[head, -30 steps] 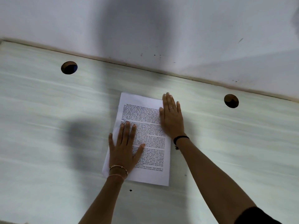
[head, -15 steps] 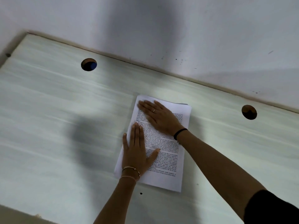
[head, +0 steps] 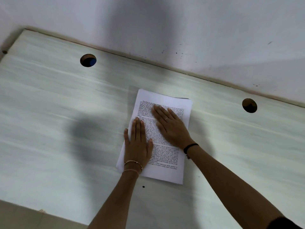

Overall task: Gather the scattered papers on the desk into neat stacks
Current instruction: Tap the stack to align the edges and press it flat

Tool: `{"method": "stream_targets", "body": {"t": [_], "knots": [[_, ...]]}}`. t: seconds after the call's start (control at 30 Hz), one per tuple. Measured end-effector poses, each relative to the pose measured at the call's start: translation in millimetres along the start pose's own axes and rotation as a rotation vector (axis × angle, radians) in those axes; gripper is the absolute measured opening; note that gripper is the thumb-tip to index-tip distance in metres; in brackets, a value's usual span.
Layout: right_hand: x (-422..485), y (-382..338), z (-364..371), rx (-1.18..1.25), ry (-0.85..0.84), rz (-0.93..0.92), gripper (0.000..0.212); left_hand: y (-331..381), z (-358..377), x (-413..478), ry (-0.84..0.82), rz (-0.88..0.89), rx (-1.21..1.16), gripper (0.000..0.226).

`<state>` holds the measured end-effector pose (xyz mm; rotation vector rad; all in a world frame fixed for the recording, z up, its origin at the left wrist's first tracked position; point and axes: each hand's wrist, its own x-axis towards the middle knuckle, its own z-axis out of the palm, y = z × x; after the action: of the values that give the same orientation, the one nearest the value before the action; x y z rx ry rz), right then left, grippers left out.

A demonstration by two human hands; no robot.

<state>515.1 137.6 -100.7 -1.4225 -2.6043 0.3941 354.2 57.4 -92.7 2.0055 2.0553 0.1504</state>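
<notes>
I see both hands flat on a stack of printed papers point(head: 166, 160) that lies on the pale table point(head: 66, 113). The left hand point(head: 137, 146) has its fingers point(head: 137, 128) straight and held together, thumb spread to the side. It presses the stack's left edge, and its little finger lies over onto the table. The right hand point(head: 171, 126) is also flat, its fingers point(head: 159, 111) slightly spread and angled across the sheet toward the far left. Their tips lie just beyond the left fingertips. Neither hand curls around anything.

The stack sits under both palms. Its long axis runs away from me toward the wall point(head: 148, 22), and its far end leans a little right. The print's top line is at the far end, beyond the right fingertips. At the far right corner a lower sheet's edge point(head: 184, 98) shows slightly out of line. One round cable hole point(head: 88, 60) lies far left of the fingers, and another point(head: 249, 105) lies well to their right.
</notes>
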Motion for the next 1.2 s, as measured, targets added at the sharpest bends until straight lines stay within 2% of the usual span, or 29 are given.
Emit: {"method": "stream_targets", "body": {"t": [0.13,0.23,0.3,0.4,0.57,0.67,0.9,1.0,1.03,1.13,1.2], "knots": [[11,38,-8,0.006,0.125,0.295,0.054,-3,3,0,0.014,0.013,-0.022,0.069],[21,59,-14,0.012,0.133,0.438,0.057,-2,4,1,0.018,0.006,-0.048,0.067],[26,59,-15,-0.024,0.130,0.502,0.059,-4,4,2,0.030,0.005,-0.054,0.062],[20,25,-10,-0.009,0.224,0.649,0.061,-6,5,1,0.040,-0.005,-0.085,0.056],[-45,-78,24,0.133,0.263,0.606,0.058,-9,4,1,0.084,-0.035,-0.120,0.054],[-72,-74,27,0.098,0.245,0.571,0.058,-10,6,1,0.088,-0.041,-0.125,0.054],[-102,-62,23,0.070,0.226,0.637,0.057,-8,4,2,0.089,-0.027,-0.099,0.054],[-101,-63,23,0.045,0.206,0.634,0.057,9,2,0,0.105,-0.124,-0.119,0.057],[-101,-62,23,0.031,0.201,0.631,0.056,21,4,-3,0.099,-0.112,-0.112,0.058],[-102,-61,24,0.015,0.192,0.620,0.056,45,17,-24,0.024,0.166,-0.046,0.056],[-102,-61,25,0.017,0.194,0.622,0.056,33,19,-26,-0.001,0.240,-0.059,0.054]]}}
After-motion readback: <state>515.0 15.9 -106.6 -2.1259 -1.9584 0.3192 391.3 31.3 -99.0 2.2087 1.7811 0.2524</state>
